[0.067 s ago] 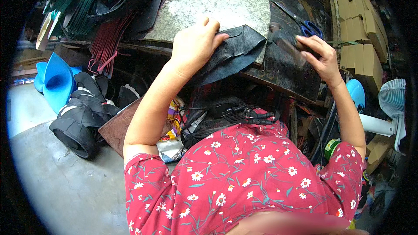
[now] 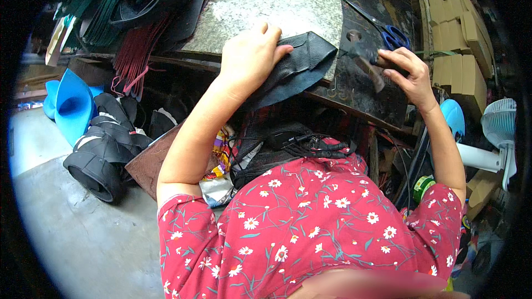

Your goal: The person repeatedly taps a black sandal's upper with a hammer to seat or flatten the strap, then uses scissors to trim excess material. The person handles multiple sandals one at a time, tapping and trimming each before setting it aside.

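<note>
My left hand (image 2: 248,60) presses a folded piece of black leather (image 2: 308,58) against the front edge of a speckled stone slab (image 2: 271,3). The thumb lies on the leather's top and the fingers curl over its far side; part of the leather hangs below the slab's edge. To the right, my right hand (image 2: 409,75) grips the dark handle of a hammer (image 2: 367,62), held in the air clear of the leather. Its head is smeared by motion, with a round face at one end and a flat part at the other.
Scissors with blue handles (image 2: 394,37) lie on the dark bench beyond my right hand. Cardboard boxes (image 2: 463,75) and a fan (image 2: 499,119) stand at the right. Black shoe uppers (image 2: 100,169) and a blue foam piece (image 2: 75,102) sit left; bundled strips (image 2: 138,50) lie upper left.
The hammer's head has shifted slightly and shows less blur. The leather and my left hand have moved only a trace.
</note>
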Demonstrator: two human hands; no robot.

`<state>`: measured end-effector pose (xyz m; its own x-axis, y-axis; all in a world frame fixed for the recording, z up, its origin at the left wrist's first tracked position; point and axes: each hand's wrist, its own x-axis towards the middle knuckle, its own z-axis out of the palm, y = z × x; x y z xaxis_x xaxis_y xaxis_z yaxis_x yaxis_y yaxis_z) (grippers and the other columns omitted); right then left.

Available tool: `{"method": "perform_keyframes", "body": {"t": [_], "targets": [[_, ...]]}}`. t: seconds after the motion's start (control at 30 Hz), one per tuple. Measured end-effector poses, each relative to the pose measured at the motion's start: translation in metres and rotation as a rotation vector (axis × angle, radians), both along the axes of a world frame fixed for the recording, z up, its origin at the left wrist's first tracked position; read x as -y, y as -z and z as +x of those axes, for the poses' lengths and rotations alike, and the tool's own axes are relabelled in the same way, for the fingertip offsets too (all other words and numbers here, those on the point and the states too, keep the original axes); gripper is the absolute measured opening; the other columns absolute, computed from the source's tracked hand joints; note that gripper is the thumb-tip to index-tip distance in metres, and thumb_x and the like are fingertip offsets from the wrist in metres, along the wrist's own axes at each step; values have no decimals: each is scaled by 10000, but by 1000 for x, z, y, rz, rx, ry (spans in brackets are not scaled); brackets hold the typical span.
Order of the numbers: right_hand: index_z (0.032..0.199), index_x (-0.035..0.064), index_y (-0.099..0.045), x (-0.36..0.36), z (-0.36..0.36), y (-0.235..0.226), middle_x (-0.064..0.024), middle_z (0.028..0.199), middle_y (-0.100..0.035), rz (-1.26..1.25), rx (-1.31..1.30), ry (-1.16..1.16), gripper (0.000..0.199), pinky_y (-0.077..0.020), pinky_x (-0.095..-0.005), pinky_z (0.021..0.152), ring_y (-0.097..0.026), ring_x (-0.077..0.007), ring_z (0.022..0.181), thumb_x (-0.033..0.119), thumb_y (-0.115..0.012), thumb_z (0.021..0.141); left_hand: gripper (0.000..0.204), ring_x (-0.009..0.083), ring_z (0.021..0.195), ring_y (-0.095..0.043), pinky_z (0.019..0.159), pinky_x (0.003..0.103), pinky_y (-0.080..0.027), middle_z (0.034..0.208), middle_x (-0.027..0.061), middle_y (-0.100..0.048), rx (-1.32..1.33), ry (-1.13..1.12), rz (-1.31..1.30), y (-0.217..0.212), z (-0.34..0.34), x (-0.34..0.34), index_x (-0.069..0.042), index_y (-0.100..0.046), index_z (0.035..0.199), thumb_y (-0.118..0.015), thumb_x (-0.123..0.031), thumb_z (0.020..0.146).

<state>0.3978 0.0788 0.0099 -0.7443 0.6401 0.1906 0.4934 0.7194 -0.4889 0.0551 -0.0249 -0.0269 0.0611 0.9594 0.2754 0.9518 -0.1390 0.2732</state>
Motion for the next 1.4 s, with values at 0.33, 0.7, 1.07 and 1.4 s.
{"method": "perform_keyframes", "body": {"t": [0.33,0.7,1.07,1.4], "targets": [[1251,82,-586,-63,17,30,-115,1156,-619,242,339,356,433,-463,-416,938,-583,-313,1059,311,-660,891,260,361,891,-652,788,445,-517,911,165,-671,361,-33,-18,9,12,-18,-68,-639,973,-758,-223,802],[1158,110,-638,-83,24,12,-111,842,-653,-73,594,526,447,-503,-395,750,-645,-277,790,250,-773,756,254,105,770,-667,688,245,-530,861,83,-717,1198,-128,18,-25,-4,8,12,-630,1029,-760,-58,822],[1026,71,-643,14,-67,-58,-123,780,-682,333,96,104,596,-526,-376,665,-674,-294,698,507,-834,668,346,324,697,-688,613,398,-531,789,126,-662,457,-104,507,-48,6,6,-72,-489,1066,-728,-68,815],[912,93,-633,21,-71,-69,-111,707,-649,389,164,85,441,-506,-388,604,-662,-298,662,414,-841,692,329,344,635,-655,576,433,-516,690,135,-622,214,-64,503,-45,10,2,-71,-475,1050,-710,-96,821]]}}
